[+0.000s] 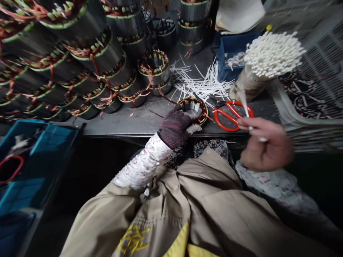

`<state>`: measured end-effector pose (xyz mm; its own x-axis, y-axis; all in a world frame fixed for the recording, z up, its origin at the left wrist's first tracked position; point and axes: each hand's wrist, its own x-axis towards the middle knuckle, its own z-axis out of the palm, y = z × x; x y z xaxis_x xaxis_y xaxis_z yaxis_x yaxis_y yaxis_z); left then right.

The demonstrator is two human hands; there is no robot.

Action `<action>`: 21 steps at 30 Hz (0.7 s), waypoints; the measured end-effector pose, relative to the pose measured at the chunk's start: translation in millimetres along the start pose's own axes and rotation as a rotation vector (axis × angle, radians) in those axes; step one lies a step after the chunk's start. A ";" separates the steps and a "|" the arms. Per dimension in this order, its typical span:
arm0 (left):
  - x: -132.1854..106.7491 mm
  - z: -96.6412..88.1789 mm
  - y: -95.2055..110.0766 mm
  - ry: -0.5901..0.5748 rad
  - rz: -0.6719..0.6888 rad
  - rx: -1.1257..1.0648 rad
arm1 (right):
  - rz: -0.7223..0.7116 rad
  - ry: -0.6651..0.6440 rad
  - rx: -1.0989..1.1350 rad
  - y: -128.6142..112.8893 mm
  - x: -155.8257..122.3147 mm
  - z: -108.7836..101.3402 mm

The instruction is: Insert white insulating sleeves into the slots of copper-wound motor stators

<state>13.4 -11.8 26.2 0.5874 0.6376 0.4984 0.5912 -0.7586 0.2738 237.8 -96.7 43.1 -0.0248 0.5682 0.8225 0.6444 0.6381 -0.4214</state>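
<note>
Left hand (pixel 174 125), in a dark knit glove, curled closed over the rim of a copper-wound motor stator (pixel 193 107), which stands bore-up on the bench (pixel 128 126) at centre frame. Bare right hand (pixel 265 143), farther right, pinches a thin white strip (pixel 245 107); red-handled scissors (pixel 227 116) lie between hand and stator.

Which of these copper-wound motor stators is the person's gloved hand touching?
The stator at the bench's front edge, under the gloved left hand. It sits alone beside the red-handled scissors; the other stators crowd together farther back.
</note>
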 end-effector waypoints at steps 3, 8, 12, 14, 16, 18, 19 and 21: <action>2.6 7.6 -11.8 -0.041 -0.045 -0.139 | -0.174 -0.112 0.081 0.5 -24.3 6.1; -2.2 15.7 1.0 0.108 0.042 -0.056 | -0.070 -0.179 0.155 0.6 -41.5 13.4; -5.8 19.1 1.6 0.181 0.061 -0.038 | 0.035 -0.256 0.139 -8.5 -37.7 9.6; -7.4 20.9 -1.7 0.182 0.058 -0.059 | 0.074 -0.289 0.097 -11.3 -33.5 8.8; -8.6 22.8 -4.2 0.153 0.041 -0.071 | 0.107 -0.301 0.054 -11.6 -29.0 12.0; -9.2 24.6 -4.7 0.130 0.005 -0.071 | 0.163 -0.290 0.024 -9.9 -24.7 19.6; -9.3 25.3 -4.1 0.128 -0.010 -0.071 | 0.199 -0.278 0.029 -8.8 -22.8 24.2; -9.2 26.1 -1.8 0.136 -0.029 -0.078 | 0.276 -0.219 0.098 -7.0 -20.3 32.0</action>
<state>21.3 -12.8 -0.4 0.4876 0.6395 0.5944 0.5592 -0.7516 0.3499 209.3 -96.1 17.2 -0.0300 0.8173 0.5754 0.5739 0.4854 -0.6596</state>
